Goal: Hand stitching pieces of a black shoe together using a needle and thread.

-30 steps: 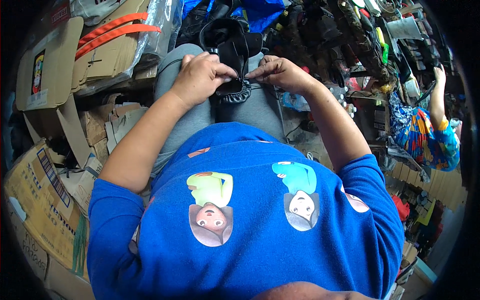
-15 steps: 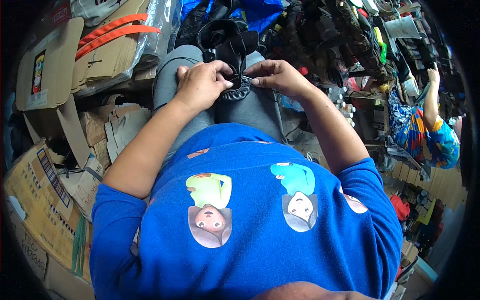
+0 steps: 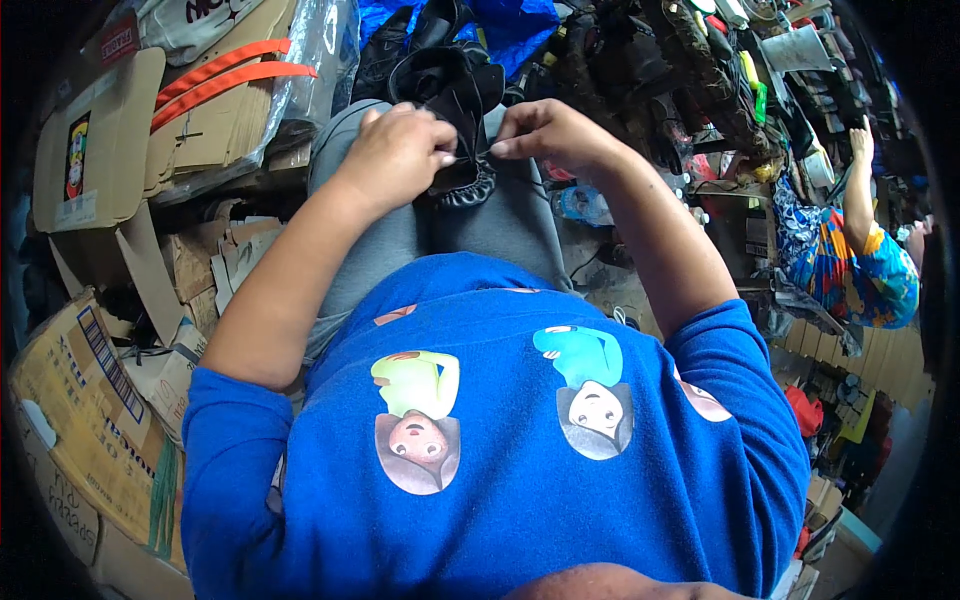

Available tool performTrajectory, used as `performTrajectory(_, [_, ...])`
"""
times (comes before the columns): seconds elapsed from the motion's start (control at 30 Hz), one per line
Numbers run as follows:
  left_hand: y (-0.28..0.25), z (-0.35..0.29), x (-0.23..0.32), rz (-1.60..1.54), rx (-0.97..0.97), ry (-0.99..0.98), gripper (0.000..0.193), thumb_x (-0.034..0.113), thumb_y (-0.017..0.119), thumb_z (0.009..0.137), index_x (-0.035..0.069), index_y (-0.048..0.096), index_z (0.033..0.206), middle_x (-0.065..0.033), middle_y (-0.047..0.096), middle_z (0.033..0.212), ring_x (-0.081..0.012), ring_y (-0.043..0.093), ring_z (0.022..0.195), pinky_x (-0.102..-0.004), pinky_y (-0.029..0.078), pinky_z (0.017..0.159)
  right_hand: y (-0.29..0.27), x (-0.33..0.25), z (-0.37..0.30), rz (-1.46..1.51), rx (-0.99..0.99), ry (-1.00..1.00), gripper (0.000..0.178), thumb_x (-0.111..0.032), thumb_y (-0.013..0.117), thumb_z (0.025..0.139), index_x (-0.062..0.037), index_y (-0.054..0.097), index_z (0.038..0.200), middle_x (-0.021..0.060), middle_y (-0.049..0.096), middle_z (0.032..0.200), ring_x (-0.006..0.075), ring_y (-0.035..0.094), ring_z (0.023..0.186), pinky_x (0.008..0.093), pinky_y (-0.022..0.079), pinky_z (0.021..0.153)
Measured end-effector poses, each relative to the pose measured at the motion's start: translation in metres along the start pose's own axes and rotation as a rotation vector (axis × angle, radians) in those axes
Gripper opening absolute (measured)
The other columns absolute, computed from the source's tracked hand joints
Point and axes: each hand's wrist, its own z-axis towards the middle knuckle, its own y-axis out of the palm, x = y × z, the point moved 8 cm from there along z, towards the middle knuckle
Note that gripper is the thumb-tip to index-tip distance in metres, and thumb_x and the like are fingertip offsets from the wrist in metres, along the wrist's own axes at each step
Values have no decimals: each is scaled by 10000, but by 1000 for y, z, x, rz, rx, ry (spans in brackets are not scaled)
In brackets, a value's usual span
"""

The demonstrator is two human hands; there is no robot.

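We are resting one black leather piece [image 3: 470,125] on our thighs [image 3: 480,232], its long axis running away from us, gathered end [image 3: 465,190] nearest. Our left hand [image 3: 400,155] and right hand [image 3: 562,137] are curling beside it, grasp unclear; two orange strips [image 3: 245,77] are lying leftward.

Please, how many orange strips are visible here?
2: the upper strip and, just below it, the lower strip, both over flat cardboard at upper left. Others may be hidden.

One view here, and it peers steeply down from the wearer's head: the blue shirt [image 3: 505,490] looms close across the lower half, the hands [image 3: 400,155] sit farther off near the top, and the fisheye bends the scene into a dark round rim.
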Motion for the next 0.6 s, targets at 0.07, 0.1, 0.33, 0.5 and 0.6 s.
performTrajectory(0.07, [5,-10,-10,-58,-92,-112,117,182,613,805,101,631,887,-69,639,858,-273,546,922,-411,392,806,-13,13,-7,251,13,10,136,-149,730,791,-40,657,830,-23,616,730,67,551,748,212,422,718])
performTrajectory(0.1, [2,-12,-1,-8,-47,-64,123,164,584,830,85,613,920,-93,640,826,-283,580,866,-418,421,768,-12,24,-4,298,-7,-36,144,-135,721,802,-32,654,877,-15,617,767,67,561,774,218,434,719])
performTrajectory(0.33, [15,-3,-5,-335,-117,-200,147,113,531,862,46,591,978,-169,646,826,-359,619,813,-416,481,721,-5,30,-24,-13,90,-52,165,-92,730,785,-27,644,910,-6,565,923,86,538,881,233,432,785])
performTrajectory(0.5, [22,1,0,-237,-129,-87,173,113,531,856,59,602,1004,-164,653,869,-352,624,845,-419,487,746,-20,40,-50,333,64,-104,140,-180,632,862,-45,595,865,-14,555,855,84,527,817,250,431,780])
performTrajectory(0.6, [26,-2,-1,-180,-167,-111,180,118,538,849,71,610,1007,-157,655,880,-344,624,859,-425,484,754,-30,13,-53,215,164,122,201,-245,630,874,-67,593,957,-28,568,836,60,520,787,221,440,717])
